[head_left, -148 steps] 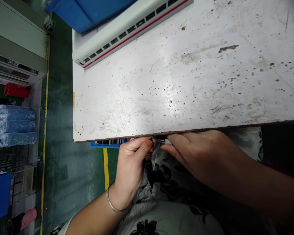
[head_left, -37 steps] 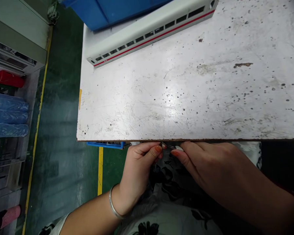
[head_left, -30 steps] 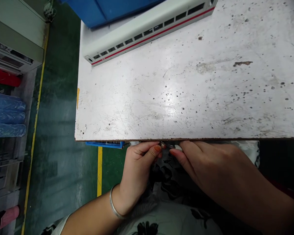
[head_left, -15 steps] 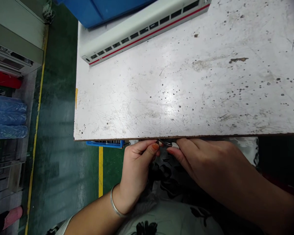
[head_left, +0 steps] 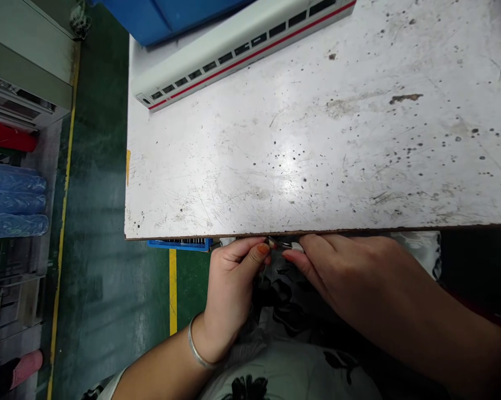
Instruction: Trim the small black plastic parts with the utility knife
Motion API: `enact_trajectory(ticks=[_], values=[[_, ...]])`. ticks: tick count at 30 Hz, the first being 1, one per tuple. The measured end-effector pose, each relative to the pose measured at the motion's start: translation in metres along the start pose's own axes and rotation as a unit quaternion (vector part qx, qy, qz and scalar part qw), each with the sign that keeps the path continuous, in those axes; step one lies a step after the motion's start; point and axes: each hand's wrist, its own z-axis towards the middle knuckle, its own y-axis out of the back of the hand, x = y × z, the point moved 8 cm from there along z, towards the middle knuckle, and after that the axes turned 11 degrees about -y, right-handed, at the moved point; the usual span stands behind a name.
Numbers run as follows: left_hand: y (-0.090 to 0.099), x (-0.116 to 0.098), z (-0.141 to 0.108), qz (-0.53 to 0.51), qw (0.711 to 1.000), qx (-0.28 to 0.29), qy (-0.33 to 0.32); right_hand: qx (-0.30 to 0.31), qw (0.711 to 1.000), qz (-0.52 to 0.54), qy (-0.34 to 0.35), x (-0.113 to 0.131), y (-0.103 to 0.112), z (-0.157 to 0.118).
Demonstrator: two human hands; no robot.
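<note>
My left hand (head_left: 233, 283), with a silver bangle at the wrist, is closed in a pinch on one end of a small dark, shiny piece (head_left: 279, 243) just below the table's front edge. From the other side my right hand (head_left: 342, 266) pinches the piece's white end (head_left: 296, 246) between thumb and fingers. The piece is too small to name. Both hands are above my lap, and their fingertips are a short distance apart.
A white model train car (head_left: 233, 55) with a red stripe lies across the back left of the worn white table (head_left: 233, 166). Behind it is a blue bin (head_left: 179, 19). A blue crate (head_left: 183, 244) shows under the table's front edge.
The view has shifted slightly, and the small dark piece between my fingers has tilted a little and shows more shine. Both hands keep their pinch.
</note>
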Motion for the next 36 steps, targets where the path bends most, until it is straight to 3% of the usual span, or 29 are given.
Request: enact_trajectory(ticks=[12, 25, 27, 32, 36], values=[[0.001, 0.001, -0.001, -0.001, 1.0, -0.013, 0.005, -0.032, 0.999, -0.043, -0.001, 0.003, -0.002, -0.003], [-0.001, 0.0, 0.003, -0.034, 0.999, 0.027, -0.008, -0.063, 0.997, -0.032, -0.017, 0.0, -0.01, -0.007], [-0.003, -0.001, 0.003, -0.059, 0.997, 0.041, 0.003, -0.063, 0.997, -0.02, -0.027, -0.001, -0.011, -0.007], [-0.01, 0.001, -0.001, -0.159, 0.982, 0.072, 0.066, 0.003, 0.997, 0.036, -0.067, -0.009, -0.018, -0.005], [-0.013, 0.001, -0.004, -0.207, 0.97, 0.079, 0.096, 0.003, 0.996, 0.054, -0.064, -0.01, -0.018, -0.005]])
